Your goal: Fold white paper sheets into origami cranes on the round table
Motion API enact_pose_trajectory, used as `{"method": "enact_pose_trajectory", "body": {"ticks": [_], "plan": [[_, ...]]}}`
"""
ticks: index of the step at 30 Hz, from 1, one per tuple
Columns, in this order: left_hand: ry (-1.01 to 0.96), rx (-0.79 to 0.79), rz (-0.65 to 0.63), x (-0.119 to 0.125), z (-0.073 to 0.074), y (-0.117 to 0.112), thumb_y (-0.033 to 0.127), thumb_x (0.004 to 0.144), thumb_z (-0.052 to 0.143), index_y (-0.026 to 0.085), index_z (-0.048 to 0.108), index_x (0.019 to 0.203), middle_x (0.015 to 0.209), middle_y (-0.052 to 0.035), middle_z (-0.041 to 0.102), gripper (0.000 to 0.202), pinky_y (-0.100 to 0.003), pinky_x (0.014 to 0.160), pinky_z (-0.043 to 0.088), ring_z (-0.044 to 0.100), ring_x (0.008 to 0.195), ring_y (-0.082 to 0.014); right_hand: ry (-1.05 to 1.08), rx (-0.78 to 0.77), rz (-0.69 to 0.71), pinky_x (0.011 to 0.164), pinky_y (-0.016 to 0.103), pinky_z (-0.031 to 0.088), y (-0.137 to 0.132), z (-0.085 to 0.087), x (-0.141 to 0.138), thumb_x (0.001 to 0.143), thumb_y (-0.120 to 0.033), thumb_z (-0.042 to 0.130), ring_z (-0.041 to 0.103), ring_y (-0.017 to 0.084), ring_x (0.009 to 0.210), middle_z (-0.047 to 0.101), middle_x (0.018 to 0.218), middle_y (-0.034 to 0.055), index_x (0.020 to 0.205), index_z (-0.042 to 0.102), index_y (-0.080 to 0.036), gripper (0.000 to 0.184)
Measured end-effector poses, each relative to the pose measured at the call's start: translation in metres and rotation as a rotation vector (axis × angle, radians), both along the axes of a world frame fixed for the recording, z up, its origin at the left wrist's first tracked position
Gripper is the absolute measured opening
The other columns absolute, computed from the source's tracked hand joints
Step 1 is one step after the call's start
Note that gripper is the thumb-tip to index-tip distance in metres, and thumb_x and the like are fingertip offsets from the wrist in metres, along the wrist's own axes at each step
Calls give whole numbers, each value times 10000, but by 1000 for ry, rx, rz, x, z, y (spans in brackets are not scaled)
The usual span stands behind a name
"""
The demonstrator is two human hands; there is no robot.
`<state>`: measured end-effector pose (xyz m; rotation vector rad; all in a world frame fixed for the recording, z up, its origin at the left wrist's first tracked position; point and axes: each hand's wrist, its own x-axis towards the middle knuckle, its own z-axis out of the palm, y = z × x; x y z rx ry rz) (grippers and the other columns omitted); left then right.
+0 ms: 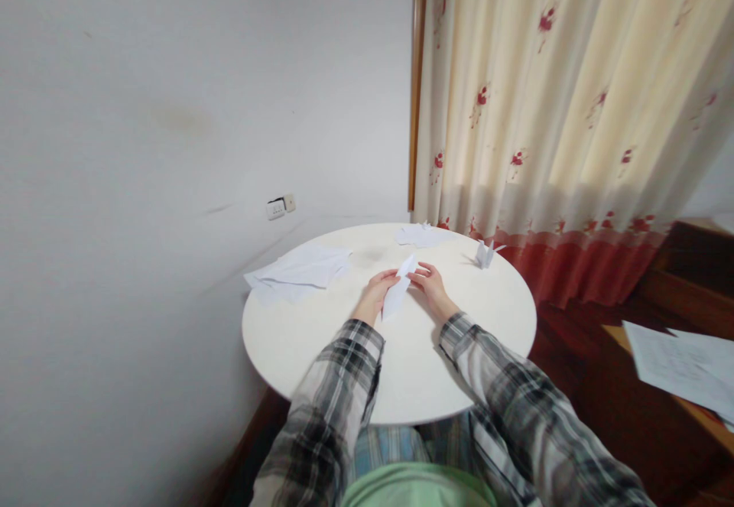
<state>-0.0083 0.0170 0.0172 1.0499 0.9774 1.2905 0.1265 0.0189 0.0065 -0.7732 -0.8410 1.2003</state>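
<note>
Head view: left hand (379, 291) and right hand (430, 285) were clamped on a folded paper (394, 302) above the round table's (321, 346) middle.
Loose sheets (303, 268) lay along its far-left edge; a paper figure (485, 255) stood near its far-right edge.

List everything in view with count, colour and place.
round table: one, white, centre
curtain: one, cream and red, right
wall: one, whitish, left
wall plates: two, whitish, left
wooden strip: one, brown, beside curtain
folded paper: one, white, over table
loose sheets: several, white, table's left
far sheets: several, white, table's back
paper figure: one, white, table's right
marked sheets: several, white, right
furniture: uncertain, brown, right
floor: one, dark red, right
cloth: one, green, bottom
trousers: one pair, blue, bottom
sleeves: two, grey plaid, bottom
left hand, right hand: one each, on folded paper
</note>
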Motion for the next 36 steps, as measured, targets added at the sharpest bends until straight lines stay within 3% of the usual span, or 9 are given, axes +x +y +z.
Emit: {"method": "enact_pose_trajectory", "body": {"ticks": [3,6,10,16,19,22,27,32,36], "plan": [[-74,4,110,2,1,0,103,622,671,144,577,927,888,-54,663,322,-246,691,477,611,705,-116,-38,-33,75,614,267,520,-4,3,-5,496,-118,738,606,119,600,606,654,-37,851,507,-196,430],[-102,-1,95,5,-1,2,153,649,669,135,582,951,869,-61,670,314,-247,669,484,617,700,-127,-107,-53,134,562,247,502,-9,6,-6,499,-146,746,589,115,568,624,633,-13,799,539,-182,366],[-79,8,-17,8,-4,3,269,642,693,96,622,830,710,-53,666,266,-239,608,462,600,619,-133,-146,-27,102,549,241,483,-13,10,-3,492,-215,759,589,118,583,631,643,-8,812,558,-187,379],[-18,65,45,10,-1,-2,257,641,681,118,609,724,631,-14,643,177,-219,570,429,564,562,-111,-198,44,-76,527,215,428,-9,9,-4,430,-254,760,526,84,536,561,581,-44,675,498,-182,366],[45,89,41,10,0,-3,272,662,661,132,605,736,648,-15,646,168,-226,591,441,581,601,-126,-224,32,-5,489,219,403,-7,6,-5,437,-299,744,486,78,484,522,523,-53,595,455,-181,351],[101,56,87,9,1,-4,243,668,655,123,593,831,658,-20,637,212,-229,590,449,589,606,-129,-221,40,57,502,231,421,-7,5,-5,426,-292,746,503,89,490,514,504,-56,573,449,-181,350],[136,93,185,7,5,-8,179,684,623,180,438,1208,677,13,619,556,-211,568,452,582,580,-105,-262,60,21,482,221,403,-5,6,-3,432,-291,733,501,94,498,549,522,-39,577,516,-177,285],[31,134,30,4,10,-14,164,692,576,136,537,1134,792,-30,649,445,-223,659,467,597,675,-105,-228,43,31,567,251,444,-7,9,0,463,-277,721,556,117,582,633,630,8,653,627,-166,240],[-47,129,19,5,10,-14,158,692,561,139,509,1193,922,-56,660,503,-243,732,467,604,750,-108,-168,15,60,600,253,453,-12,14,1,496,-254,691,570,124,616,667,706,30,698,668,-166,221]]}}
